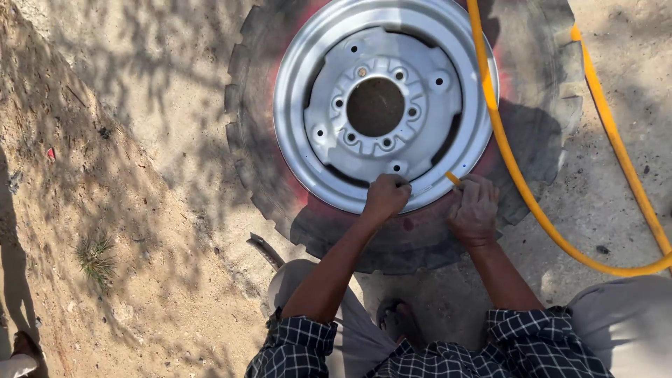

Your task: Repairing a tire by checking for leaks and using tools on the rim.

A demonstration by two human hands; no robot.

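Sandy ground bears a tyre (280, 182), top cut off; left hand (386, 196) fisted on its rim (301, 161); right hand (474, 210) clamps yellow hose (518, 182).

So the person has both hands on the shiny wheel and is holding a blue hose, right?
Not quite. The hose is yellow, not blue, as the head view shows. The rest holds: the left hand and right hand are both at the shiny wheel's lower edge, the right at the hose end.
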